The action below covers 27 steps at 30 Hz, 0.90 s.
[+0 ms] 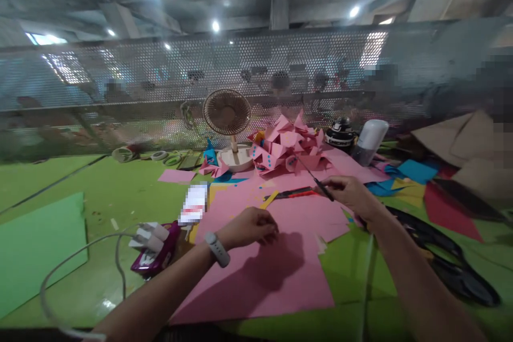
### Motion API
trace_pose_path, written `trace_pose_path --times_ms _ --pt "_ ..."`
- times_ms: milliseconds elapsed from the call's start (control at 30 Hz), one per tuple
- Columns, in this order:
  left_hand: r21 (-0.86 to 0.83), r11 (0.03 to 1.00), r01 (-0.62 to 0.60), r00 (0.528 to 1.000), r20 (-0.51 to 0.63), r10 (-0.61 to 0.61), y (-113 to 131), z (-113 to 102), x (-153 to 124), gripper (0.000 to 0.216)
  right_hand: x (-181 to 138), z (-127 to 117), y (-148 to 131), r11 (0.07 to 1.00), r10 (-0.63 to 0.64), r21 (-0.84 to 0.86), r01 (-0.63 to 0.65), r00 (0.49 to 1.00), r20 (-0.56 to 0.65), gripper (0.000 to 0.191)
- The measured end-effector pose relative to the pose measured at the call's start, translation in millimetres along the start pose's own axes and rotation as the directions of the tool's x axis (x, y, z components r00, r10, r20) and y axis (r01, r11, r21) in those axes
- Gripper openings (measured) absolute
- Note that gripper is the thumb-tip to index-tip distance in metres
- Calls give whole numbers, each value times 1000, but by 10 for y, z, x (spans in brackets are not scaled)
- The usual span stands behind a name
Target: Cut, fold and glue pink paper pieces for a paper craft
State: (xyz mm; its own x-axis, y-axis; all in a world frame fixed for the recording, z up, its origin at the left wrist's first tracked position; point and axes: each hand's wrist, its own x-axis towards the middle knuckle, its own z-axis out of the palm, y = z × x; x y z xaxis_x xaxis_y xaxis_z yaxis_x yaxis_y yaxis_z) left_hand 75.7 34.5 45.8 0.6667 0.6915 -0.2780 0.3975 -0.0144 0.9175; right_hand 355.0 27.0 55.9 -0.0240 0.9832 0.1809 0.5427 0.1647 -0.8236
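My left hand (258,227), with a pale watch (217,249) on its wrist, hovers over a large pink paper sheet (256,294). Its fingers are curled in, and their undersides are hidden. Closed around a thin, dark, pointed tool (323,188) is my right hand (352,195); the tip slants up and left. Beneath that tool, a red and black tool (294,192) lies on the pink paper. A yellow strip (270,200) is just beyond my left fingers. Folded pink paper pieces (286,141) are heaped behind both hands.
Large black-handled scissors (452,262) lie under my right forearm. Chargers (148,238) with a looping cable sit on a purple box (160,256) at left. A small fan (227,112), a white-topped bottle (371,139) and a perforated screen (264,59) stand at the back.
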Motion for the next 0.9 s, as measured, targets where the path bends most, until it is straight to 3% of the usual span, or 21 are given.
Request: trace_pose_path --times_ms 167,267,333,433,600,800,900 --pt "64 993 -103 977 -181 113 78 307 678 29 63 -26 146 867 120 -477 -145 989 -83 32" --pt "107 984 -142 956 -242 164 42 448 928 32 106 25 264 794 154 -579 -186 983 -104 35" --pt "124 978 -168 942 -271 196 0 481 955 25 134 67 348 762 165 -613 -209 978 -128 34" --pt "101 975 -199 936 -275 220 -69 443 837 24 167 104 441 727 178 -642 -242 970 -163 28" --pt "46 989 -144 946 -287 151 -158 279 477 24 179 120 476 698 207 -659 -282 960 -191 26" --pt "96 987 -127 926 -345 153 -229 39 21 30 148 182 421 739 240 -617 -270 962 -134 29" --pt "123 981 -147 897 -401 185 -296 -136 -163 31 134 202 356 755 188 -609 -243 970 -154 27"
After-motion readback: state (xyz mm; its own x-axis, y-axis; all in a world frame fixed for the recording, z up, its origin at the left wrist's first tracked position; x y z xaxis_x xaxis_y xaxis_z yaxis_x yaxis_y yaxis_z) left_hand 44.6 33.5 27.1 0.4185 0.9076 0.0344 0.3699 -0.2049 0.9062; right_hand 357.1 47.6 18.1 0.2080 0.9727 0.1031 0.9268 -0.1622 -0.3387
